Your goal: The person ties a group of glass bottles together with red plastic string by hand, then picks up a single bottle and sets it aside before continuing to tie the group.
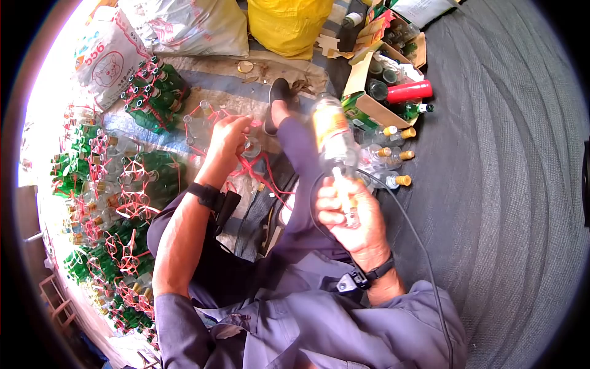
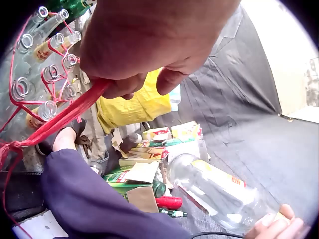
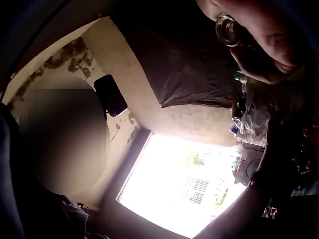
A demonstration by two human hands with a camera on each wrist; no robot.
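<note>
A clear glass bottle with a yellow-orange label is held by its neck in my right hand, its base pointing away from me. In the left wrist view the bottle tilts, with the right hand's fingertips around the neck at the lower right. My left hand grips red plastic string, curled fingers around it. That string runs to a cluster of clear bottles tied together at their necks. In the right wrist view, the bottle's mouth shows beside the right hand.
Tied bundles of green bottles and clear ones stand at the left. Loose bottles with yellow caps lie right of my leg, below an open carton of bottles. White sacks and a yellow sack are at the back.
</note>
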